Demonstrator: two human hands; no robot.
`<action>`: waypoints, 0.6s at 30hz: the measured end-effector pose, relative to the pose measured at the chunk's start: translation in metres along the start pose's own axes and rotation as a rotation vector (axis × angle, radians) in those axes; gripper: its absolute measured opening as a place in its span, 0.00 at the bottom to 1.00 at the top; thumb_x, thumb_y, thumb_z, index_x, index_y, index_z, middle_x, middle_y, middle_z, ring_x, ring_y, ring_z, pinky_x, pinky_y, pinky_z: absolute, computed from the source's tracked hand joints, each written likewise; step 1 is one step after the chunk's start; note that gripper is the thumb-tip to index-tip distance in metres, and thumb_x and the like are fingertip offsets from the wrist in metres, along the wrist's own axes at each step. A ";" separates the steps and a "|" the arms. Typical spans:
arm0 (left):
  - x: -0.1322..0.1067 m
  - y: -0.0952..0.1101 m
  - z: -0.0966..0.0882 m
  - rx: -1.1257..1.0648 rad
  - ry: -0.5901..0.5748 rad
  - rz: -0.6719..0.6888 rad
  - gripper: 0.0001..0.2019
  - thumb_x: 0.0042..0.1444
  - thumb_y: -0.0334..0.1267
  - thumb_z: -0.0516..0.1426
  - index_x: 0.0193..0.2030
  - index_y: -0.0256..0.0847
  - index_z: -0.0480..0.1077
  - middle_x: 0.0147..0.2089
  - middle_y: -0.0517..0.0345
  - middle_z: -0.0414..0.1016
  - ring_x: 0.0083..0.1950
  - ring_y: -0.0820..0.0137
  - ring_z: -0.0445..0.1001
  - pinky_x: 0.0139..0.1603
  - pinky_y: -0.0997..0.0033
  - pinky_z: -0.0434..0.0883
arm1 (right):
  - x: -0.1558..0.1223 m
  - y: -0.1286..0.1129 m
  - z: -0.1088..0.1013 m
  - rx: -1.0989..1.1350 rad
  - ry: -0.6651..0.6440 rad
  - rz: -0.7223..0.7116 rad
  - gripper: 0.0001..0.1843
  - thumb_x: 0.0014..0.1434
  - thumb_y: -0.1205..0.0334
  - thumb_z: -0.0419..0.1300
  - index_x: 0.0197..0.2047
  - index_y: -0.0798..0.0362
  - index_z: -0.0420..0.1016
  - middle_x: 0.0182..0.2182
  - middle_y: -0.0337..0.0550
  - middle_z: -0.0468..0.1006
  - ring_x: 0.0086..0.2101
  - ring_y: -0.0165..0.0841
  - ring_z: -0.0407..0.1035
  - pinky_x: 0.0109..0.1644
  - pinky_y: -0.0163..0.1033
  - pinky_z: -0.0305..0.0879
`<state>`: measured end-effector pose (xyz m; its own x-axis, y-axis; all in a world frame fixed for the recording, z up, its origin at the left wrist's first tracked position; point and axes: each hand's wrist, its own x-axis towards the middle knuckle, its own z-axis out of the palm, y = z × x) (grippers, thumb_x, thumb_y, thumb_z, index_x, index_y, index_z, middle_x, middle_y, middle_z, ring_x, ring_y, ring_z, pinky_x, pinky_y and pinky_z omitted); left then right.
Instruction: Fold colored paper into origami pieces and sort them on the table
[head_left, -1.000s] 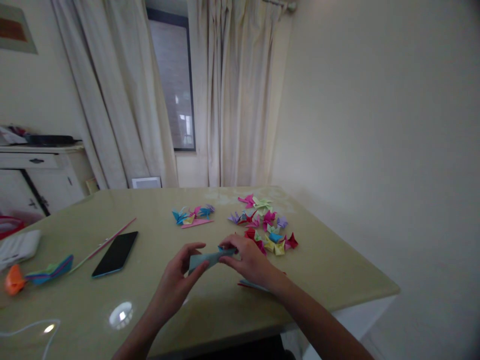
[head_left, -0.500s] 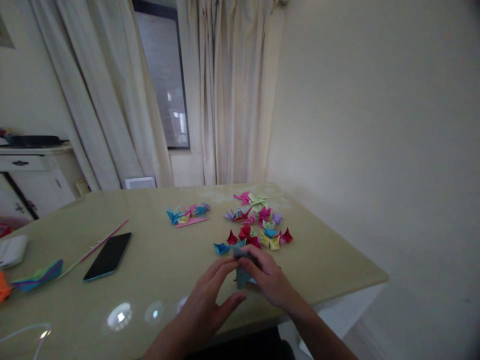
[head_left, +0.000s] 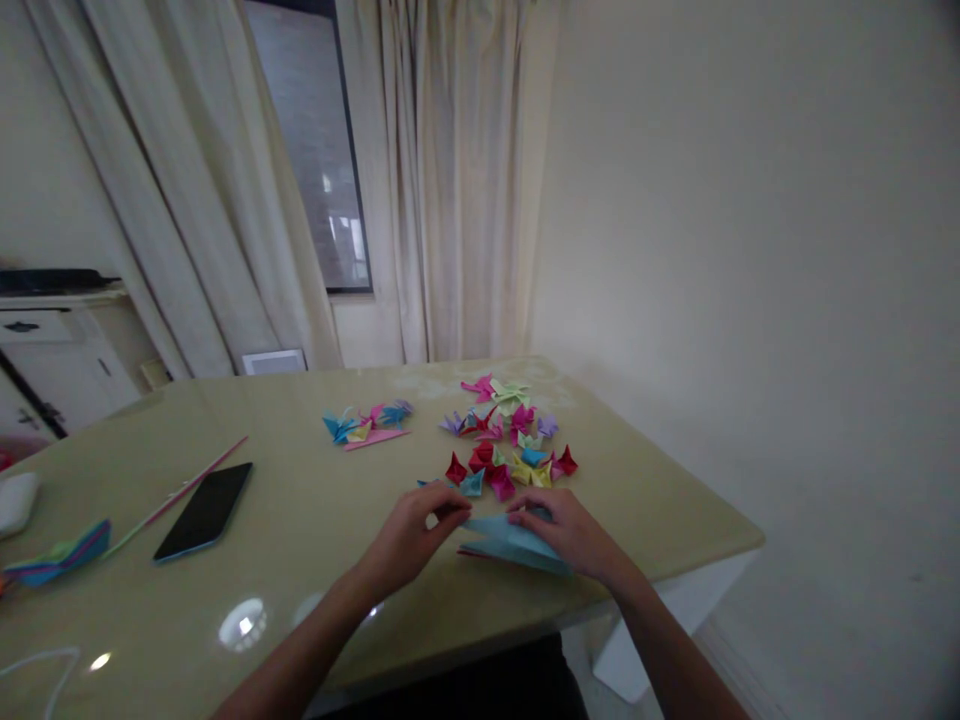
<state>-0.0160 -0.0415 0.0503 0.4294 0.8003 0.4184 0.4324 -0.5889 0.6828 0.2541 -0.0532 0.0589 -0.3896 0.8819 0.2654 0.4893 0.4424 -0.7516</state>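
Two hands, one piece of light-blue paper between them

Two hands meet over a single light-blue paper (head_left: pixel 504 543) at the near side of the tabletop (head_left: pixel 337 550). The left hand (head_left: pixel 420 525) has thumb and forefinger together on the paper's left corner; the right hand (head_left: pixel 561 525) has thumb and fingers closed on its upper edge. The paper lies between the two hands and partly under the right one, its long axis running left to right and slanting a little toward the person at the right end. A pointed corner faces the left hand. One reddish edge (head_left: pixel 468 551) shows beneath its left side; how many layers there are, I cannot tell.

Two clusters of folded paper sit beyond the hands. The larger cluster (head_left: pixel 520 425), in pink, red, purple, green, yellow and blue, lies just past the right hand, its nearest pieces close to the fingers of both hands. The smaller cluster (head_left: pixel 365 424) lies farther out, ahead and to the left of the left hand, with one long pink piece (head_left: pixel 377 440) along its near side. Pieces overlap too much for an exact count.

Well to the left of the left hand lie one black phone (head_left: pixel 204 512), one pink-and-green stick (head_left: pixel 176 495) beside it, and one blue-and-green folded object (head_left: pixel 67 558) farther left
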 end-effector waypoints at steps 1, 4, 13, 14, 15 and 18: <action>0.008 -0.010 -0.008 0.030 0.018 -0.028 0.11 0.67 0.45 0.58 0.43 0.43 0.79 0.39 0.54 0.82 0.39 0.67 0.79 0.43 0.69 0.76 | 0.003 0.004 0.003 -0.011 -0.017 -0.004 0.10 0.68 0.54 0.63 0.41 0.49 0.84 0.37 0.41 0.85 0.40 0.40 0.77 0.46 0.40 0.67; 0.035 -0.053 -0.040 0.206 0.132 -0.130 0.13 0.66 0.45 0.55 0.44 0.41 0.78 0.40 0.52 0.82 0.38 0.66 0.77 0.42 0.67 0.77 | 0.009 0.016 0.013 -0.079 -0.046 -0.014 0.09 0.68 0.56 0.64 0.39 0.50 0.84 0.36 0.42 0.83 0.38 0.38 0.76 0.45 0.40 0.67; 0.066 -0.160 -0.103 0.720 -0.043 -0.379 0.15 0.63 0.34 0.51 0.50 0.36 0.78 0.60 0.34 0.78 0.64 0.50 0.74 0.67 0.50 0.68 | 0.007 0.017 0.007 -0.048 0.054 0.015 0.11 0.66 0.50 0.67 0.45 0.47 0.83 0.46 0.46 0.81 0.49 0.43 0.74 0.57 0.48 0.69; 0.068 -0.164 -0.103 0.714 -0.058 -0.373 0.15 0.62 0.33 0.52 0.48 0.37 0.78 0.59 0.34 0.78 0.65 0.49 0.74 0.67 0.50 0.67 | 0.009 0.015 0.004 -0.039 0.054 0.019 0.11 0.66 0.49 0.67 0.45 0.46 0.83 0.45 0.46 0.81 0.48 0.43 0.74 0.56 0.48 0.69; 0.070 -0.166 -0.102 0.709 -0.080 -0.364 0.14 0.62 0.33 0.52 0.46 0.38 0.78 0.58 0.35 0.79 0.64 0.50 0.75 0.67 0.50 0.67 | 0.011 0.013 0.000 -0.038 0.050 0.022 0.11 0.67 0.49 0.66 0.44 0.46 0.83 0.45 0.46 0.81 0.48 0.43 0.74 0.56 0.47 0.69; 0.079 -0.171 -0.101 0.692 -0.154 -0.337 0.11 0.63 0.35 0.52 0.40 0.42 0.77 0.49 0.43 0.83 0.56 0.54 0.79 0.61 0.56 0.71 | 0.027 0.006 -0.011 -0.043 0.029 0.007 0.12 0.68 0.48 0.65 0.43 0.46 0.83 0.43 0.45 0.81 0.47 0.43 0.75 0.54 0.46 0.69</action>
<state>-0.1359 0.1331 0.0270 0.2706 0.9536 0.1322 0.9328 -0.2937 0.2087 0.2554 -0.0253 0.0678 -0.3635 0.8891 0.2781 0.5256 0.4422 -0.7268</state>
